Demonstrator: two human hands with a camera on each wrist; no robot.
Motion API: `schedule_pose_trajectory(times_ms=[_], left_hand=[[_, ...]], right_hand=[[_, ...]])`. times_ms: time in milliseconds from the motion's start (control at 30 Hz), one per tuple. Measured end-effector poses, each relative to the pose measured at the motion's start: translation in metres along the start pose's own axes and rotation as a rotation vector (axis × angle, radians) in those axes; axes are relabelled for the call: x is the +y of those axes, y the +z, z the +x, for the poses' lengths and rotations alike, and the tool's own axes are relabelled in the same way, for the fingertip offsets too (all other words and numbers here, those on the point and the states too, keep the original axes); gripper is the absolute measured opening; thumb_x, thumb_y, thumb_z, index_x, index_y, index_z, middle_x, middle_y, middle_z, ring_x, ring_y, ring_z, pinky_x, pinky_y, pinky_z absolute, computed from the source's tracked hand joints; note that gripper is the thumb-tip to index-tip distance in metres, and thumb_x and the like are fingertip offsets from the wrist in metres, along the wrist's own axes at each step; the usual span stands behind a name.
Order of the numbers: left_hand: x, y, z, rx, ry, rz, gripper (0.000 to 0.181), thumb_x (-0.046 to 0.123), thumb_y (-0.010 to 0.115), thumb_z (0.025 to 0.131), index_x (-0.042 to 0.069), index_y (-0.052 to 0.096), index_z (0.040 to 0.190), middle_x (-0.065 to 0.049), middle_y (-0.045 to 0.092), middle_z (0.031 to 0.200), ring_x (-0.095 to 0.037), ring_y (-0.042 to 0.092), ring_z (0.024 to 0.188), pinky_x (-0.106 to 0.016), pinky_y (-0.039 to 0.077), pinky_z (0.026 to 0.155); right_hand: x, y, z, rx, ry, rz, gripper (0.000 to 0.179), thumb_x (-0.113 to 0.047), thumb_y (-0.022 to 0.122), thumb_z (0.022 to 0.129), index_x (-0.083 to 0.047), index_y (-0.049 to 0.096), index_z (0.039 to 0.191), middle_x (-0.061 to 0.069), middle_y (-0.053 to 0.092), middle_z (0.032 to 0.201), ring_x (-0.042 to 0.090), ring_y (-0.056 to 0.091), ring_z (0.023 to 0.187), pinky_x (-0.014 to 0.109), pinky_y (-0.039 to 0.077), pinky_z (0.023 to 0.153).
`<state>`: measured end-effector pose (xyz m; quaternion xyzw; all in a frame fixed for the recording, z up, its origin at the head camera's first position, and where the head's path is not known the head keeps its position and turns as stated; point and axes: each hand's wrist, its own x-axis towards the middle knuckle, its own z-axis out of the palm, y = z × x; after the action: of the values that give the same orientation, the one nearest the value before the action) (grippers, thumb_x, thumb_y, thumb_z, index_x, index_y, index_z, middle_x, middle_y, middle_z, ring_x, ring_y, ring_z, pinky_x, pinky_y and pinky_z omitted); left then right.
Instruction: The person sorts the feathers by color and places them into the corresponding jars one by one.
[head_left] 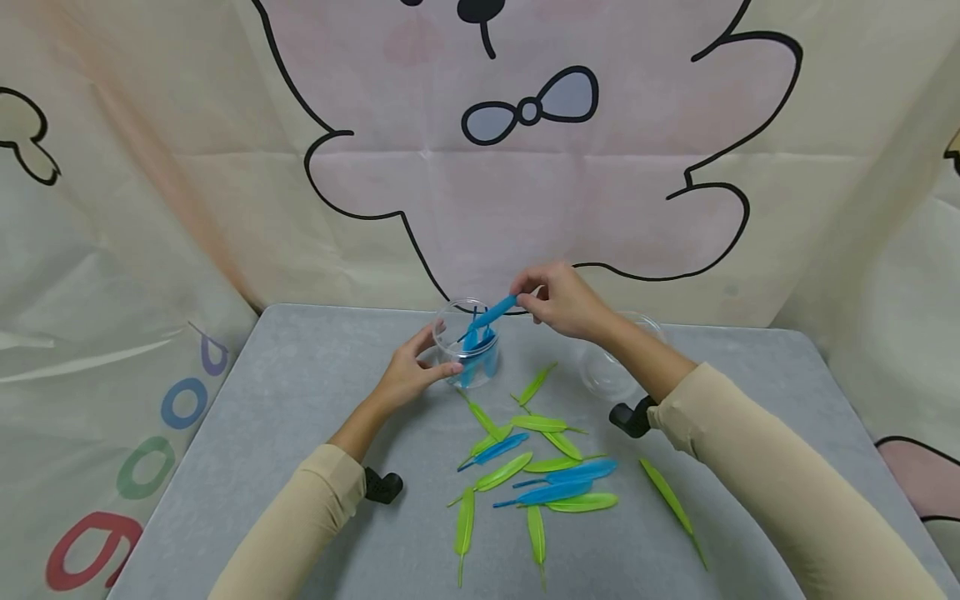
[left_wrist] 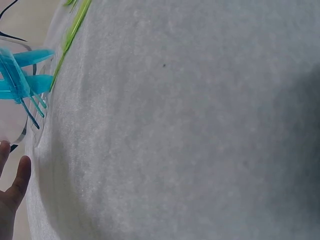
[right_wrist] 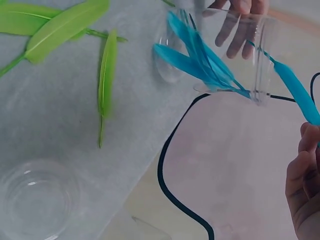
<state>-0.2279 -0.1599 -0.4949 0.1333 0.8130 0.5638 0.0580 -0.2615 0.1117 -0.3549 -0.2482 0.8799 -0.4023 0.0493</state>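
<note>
My left hand (head_left: 408, 371) holds a clear plastic cup (head_left: 448, 327) near the table's back edge, with the thumb in front and the fingers round the far side. Several blue feathers (right_wrist: 200, 62) stand inside the cup. From the right, my right hand (head_left: 566, 302) pinches one blue feather (head_left: 495, 312) between thumb and fingers. This feather slants down to the left, its quill end at the cup's mouth. The left wrist view catches only part of the left hand (left_wrist: 14, 187) and the cup's feathers (left_wrist: 17, 75).
Green feathers (head_left: 504, 472) and a few blue feathers (head_left: 555, 492) lie scattered over the middle of the grey table (head_left: 300, 400). One green feather (head_left: 667, 496) lies apart to the right. A second clear cup (right_wrist: 37, 200) stands behind the right forearm. A printed cloth (head_left: 487, 192) hangs behind the table.
</note>
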Motion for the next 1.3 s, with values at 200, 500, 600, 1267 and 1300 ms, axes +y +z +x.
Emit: schedule_pose_trajectory(times_ms=[200, 500, 600, 1267, 1300], left_hand=[[0.0, 0.0, 0.0, 0.005, -0.005, 0.006, 0.083, 0.024, 0.078, 0.088, 0.009, 0.032, 0.156, -0.015, 0.04, 0.155, -0.035, 0.04, 0.14, -0.054, 0.046, 0.101], [-0.001, -0.001, 0.0, -0.002, -0.003, -0.015, 0.083, 0.023, 0.077, 0.089, 0.01, 0.031, 0.156, -0.015, 0.038, 0.156, -0.034, 0.039, 0.141, -0.056, 0.044, 0.102], [-0.001, 0.0, -0.001, -0.004, -0.006, -0.02, 0.083, 0.023, 0.077, 0.089, 0.01, 0.031, 0.156, -0.015, 0.038, 0.156, -0.034, 0.038, 0.141, -0.057, 0.044, 0.102], [0.0, 0.001, 0.0, 0.005, -0.011, 0.002, 0.084, 0.025, 0.078, 0.088, 0.009, 0.032, 0.156, -0.013, 0.038, 0.156, -0.034, 0.039, 0.141, -0.055, 0.045, 0.102], [0.0, 0.001, 0.0, 0.006, -0.01, 0.006, 0.083, 0.025, 0.078, 0.088, 0.009, 0.032, 0.156, -0.013, 0.038, 0.156, -0.034, 0.04, 0.14, -0.055, 0.045, 0.101]], right_hand=[[0.003, 0.01, 0.002, -0.021, 0.024, 0.004, 0.01, -0.001, 0.062, 0.096, -0.003, 0.072, 0.1, 0.013, 0.069, 0.094, 0.023, 0.059, 0.061, 0.032, 0.052, 0.059], [0.003, 0.027, 0.006, -0.044, 0.01, -0.002, 0.011, -0.002, 0.061, 0.096, -0.002, 0.072, 0.099, 0.01, 0.069, 0.093, 0.022, 0.06, 0.061, 0.031, 0.052, 0.058], [0.004, 0.031, 0.007, -0.053, 0.01, -0.009, 0.011, -0.002, 0.062, 0.096, -0.002, 0.072, 0.1, 0.01, 0.069, 0.095, 0.021, 0.06, 0.062, 0.03, 0.053, 0.06], [0.017, 0.027, -0.01, -0.038, 0.021, 0.012, 0.014, -0.003, 0.065, 0.094, -0.001, 0.07, 0.107, 0.011, 0.067, 0.099, 0.023, 0.06, 0.069, 0.03, 0.054, 0.061], [0.019, 0.027, -0.013, -0.04, 0.034, 0.014, 0.014, -0.003, 0.065, 0.095, -0.001, 0.07, 0.107, 0.012, 0.067, 0.099, 0.022, 0.059, 0.067, 0.03, 0.054, 0.061]])
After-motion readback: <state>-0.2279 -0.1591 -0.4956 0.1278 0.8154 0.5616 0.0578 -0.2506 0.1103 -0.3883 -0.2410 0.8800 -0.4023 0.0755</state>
